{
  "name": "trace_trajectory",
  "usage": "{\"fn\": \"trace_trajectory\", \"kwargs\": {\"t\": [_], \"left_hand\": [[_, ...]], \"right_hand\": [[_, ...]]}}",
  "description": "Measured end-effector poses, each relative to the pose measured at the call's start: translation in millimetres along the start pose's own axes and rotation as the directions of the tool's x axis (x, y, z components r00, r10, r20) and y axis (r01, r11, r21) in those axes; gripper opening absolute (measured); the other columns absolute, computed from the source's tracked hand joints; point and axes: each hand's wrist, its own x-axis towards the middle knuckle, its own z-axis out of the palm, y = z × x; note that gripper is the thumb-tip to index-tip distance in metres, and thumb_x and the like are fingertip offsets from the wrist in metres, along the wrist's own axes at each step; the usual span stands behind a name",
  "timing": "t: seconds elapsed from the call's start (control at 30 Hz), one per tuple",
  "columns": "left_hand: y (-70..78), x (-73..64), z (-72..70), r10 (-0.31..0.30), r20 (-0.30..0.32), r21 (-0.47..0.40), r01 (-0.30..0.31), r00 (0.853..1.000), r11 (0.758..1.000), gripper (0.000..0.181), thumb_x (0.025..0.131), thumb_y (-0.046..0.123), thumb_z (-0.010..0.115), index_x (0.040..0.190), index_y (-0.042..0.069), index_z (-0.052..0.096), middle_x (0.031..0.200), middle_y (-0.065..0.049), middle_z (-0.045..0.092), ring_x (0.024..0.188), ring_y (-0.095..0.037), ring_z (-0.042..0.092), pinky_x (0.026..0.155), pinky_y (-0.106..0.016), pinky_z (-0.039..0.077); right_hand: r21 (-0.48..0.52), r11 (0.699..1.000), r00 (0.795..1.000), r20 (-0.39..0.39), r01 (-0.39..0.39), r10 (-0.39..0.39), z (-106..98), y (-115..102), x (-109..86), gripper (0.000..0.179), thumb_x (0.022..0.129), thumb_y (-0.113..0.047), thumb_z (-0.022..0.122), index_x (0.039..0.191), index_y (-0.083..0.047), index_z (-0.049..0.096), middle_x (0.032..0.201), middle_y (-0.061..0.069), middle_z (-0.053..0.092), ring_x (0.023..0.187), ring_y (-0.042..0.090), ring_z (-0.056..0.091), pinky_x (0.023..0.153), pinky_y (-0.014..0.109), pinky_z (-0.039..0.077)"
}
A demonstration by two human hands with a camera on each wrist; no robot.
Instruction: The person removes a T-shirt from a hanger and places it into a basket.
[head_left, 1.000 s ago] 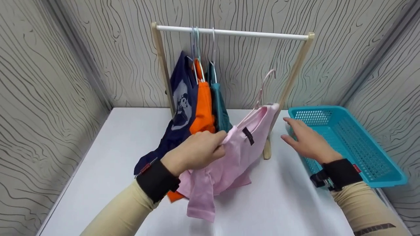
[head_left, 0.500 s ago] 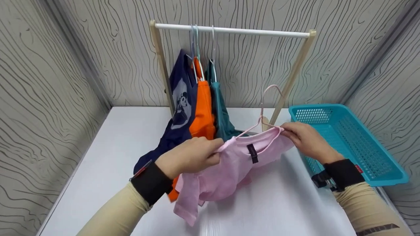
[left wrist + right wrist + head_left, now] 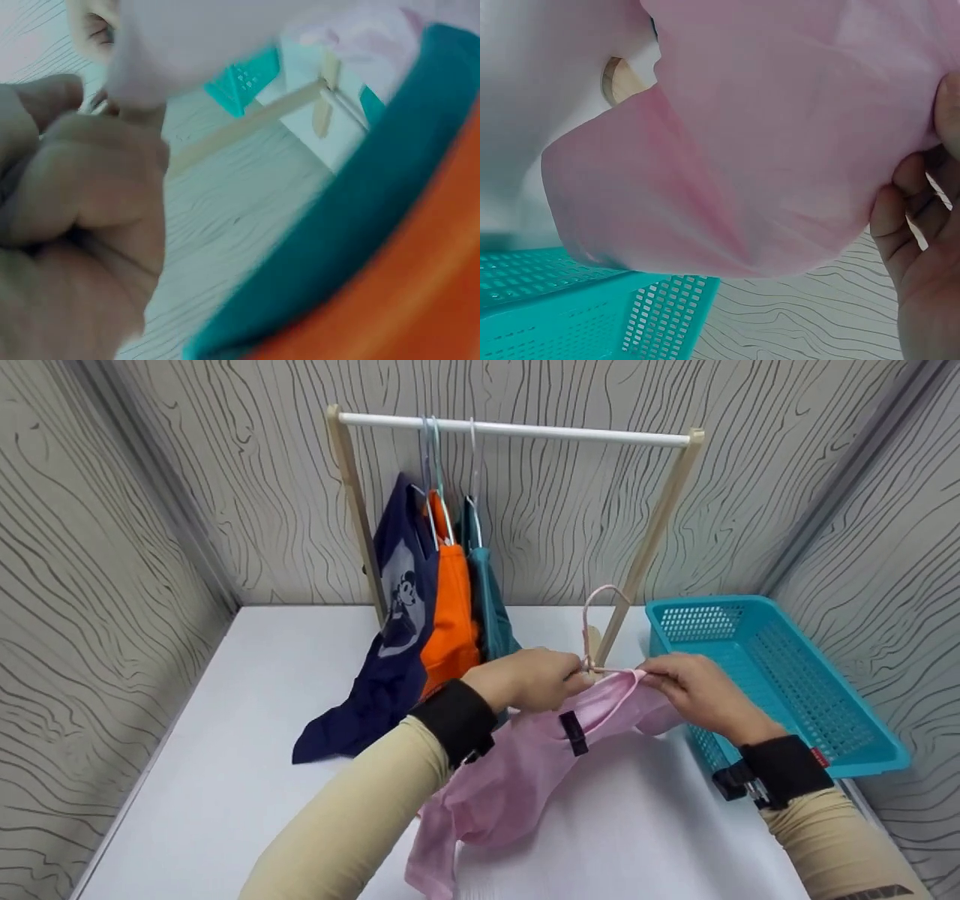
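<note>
A pink shirt (image 3: 517, 780) with a dark neck label droops over the table, a pink hanger (image 3: 586, 622) in its neckline. Curled fingers of my left hand (image 3: 536, 679) are at the base of the hanger's hook and grip it there; that hand fills the left side of the left wrist view. My right hand (image 3: 697, 690) pinches the shirt's right shoulder over the hanger's arm. From the right wrist, the thumb and fingers show at the cloth's edge, and the pink sleeve (image 3: 630, 195) hangs down. The shirt's left shoulder is hidden behind my left hand and forearm.
Behind stands a rack with a white rail (image 3: 555, 431) and wooden posts. Navy (image 3: 397, 607), orange (image 3: 452, 607) and teal (image 3: 491, 600) garments hang at its left side. A turquoise basket (image 3: 840, 697) sits to the right, close to my right wrist.
My right hand has come from open beside the basket onto the shirt's right shoulder. My left hand has let go of the left shoulder and moved right to the hanger, which is now lower.
</note>
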Motion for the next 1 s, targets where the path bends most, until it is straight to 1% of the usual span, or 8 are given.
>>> {"fn": "trace_trajectory", "kwargs": {"t": [0.1,0.2,0.33,0.47,0.6,0.77,0.9,1.0], "left_hand": [[3.2,4.8,4.2,0.01,0.013,-0.002,-0.01,1.0,1.0,0.03,0.106,0.033,0.037,0.11,0.012,0.058,0.081,-0.002,0.05,0.081,-0.018,0.055,0.067,-0.024,0.041],[3.3,3.4,8.3,0.027,-0.007,0.055,-0.027,1.0,0.998,0.028,0.106,0.03,0.037,0.109,0.012,0.059,0.084,-0.003,0.053,0.083,-0.019,0.057,0.07,-0.025,0.044],[-1.3,-4.7,12.7,0.049,-0.014,0.051,-0.048,0.999,0.998,0.027,0.106,0.029,0.038,0.103,0.012,0.059,0.079,-0.001,0.051,0.078,-0.017,0.055,0.068,-0.024,0.045],[-8.5,-15.8,13.9,0.076,0.005,-0.013,-0.076,0.997,0.997,0.029,0.106,0.029,0.039,0.098,0.011,0.06,0.07,0.0,0.041,0.069,-0.016,0.05,0.06,-0.022,0.039],[-16.3,-25.1,13.7,0.103,0.033,-0.03,-0.102,0.994,0.994,0.03,0.106,0.031,0.038,0.102,0.01,0.06,0.073,0.001,0.042,0.07,-0.014,0.048,0.062,-0.021,0.037],[-25.9,-34.1,11.3,0.102,0.042,-0.016,-0.101,0.994,0.995,0.026,0.105,0.031,0.041,0.099,0.012,0.057,0.073,0.003,0.043,0.07,-0.014,0.048,0.062,-0.021,0.037],[-31.8,-39.1,7.1,0.112,0.029,-0.009,-0.112,0.993,0.994,0.026,0.105,0.032,0.042,0.1,0.012,0.058,0.073,0.003,0.043,0.071,-0.014,0.049,0.063,-0.022,0.038],[-36.2,-42.2,2.9,0.111,-0.011,0.028,-0.111,0.994,0.993,0.027,0.105,0.032,0.042,0.105,0.012,0.06,0.078,0.003,0.049,0.076,-0.016,0.052,0.071,-0.024,0.044]], "right_hand": [[0.041,0.999,1.0,-0.012,-0.016,0.017,3,0,0.7,0.017,0.092,-0.004,0.063,0.101,-0.011,0.075,0.095,0.002,0.074,0.086,0.015,0.064,0.076,0.031,0.056],[0.059,0.998,0.999,-0.032,-0.01,0.012,5,1,2.4,0.018,0.091,-0.002,0.064,0.1,-0.011,0.076,0.093,0.002,0.075,0.085,0.015,0.066,0.075,0.028,0.056],[0.027,1.0,0.997,-0.083,0.005,-0.003,7,5,4.3,0.018,0.091,-0.001,0.063,0.099,-0.011,0.076,0.095,0.005,0.075,0.089,0.021,0.07,0.077,0.039,0.058],[-0.033,0.997,0.986,-0.151,-0.076,0.07,8,15,-0.6,0.017,0.092,-0.001,0.062,0.101,-0.006,0.075,0.099,0.012,0.074,0.091,0.03,0.071,0.077,0.049,0.057],[-0.061,0.986,0.984,-0.1,-0.156,0.149,9,23,-6.8,0.017,0.094,-0.003,0.059,0.104,-0.004,0.073,0.096,0.016,0.074,0.081,0.027,0.069,0.074,0.049,0.057],[-0.043,0.979,0.98,-0.032,-0.199,0.198,9,31,-7.8,0.019,0.097,-0.005,0.056,0.107,-0.006,0.072,0.094,0.013,0.072,0.075,0.022,0.061,0.066,0.038,0.055],[-0.023,0.982,0.982,-0.028,-0.187,0.186,12,37,-11.3,0.019,0.097,-0.004,0.056,0.108,-0.005,0.071,0.097,0.014,0.073,0.079,0.024,0.064,0.071,0.043,0.058],[-0.007,0.99,0.987,-0.079,-0.143,0.142,17,40,-17.2,0.019,0.095,-0.001,0.057,0.107,-0.004,0.072,0.099,0.016,0.073,0.084,0.028,0.069,0.076,0.048,0.057]]}}
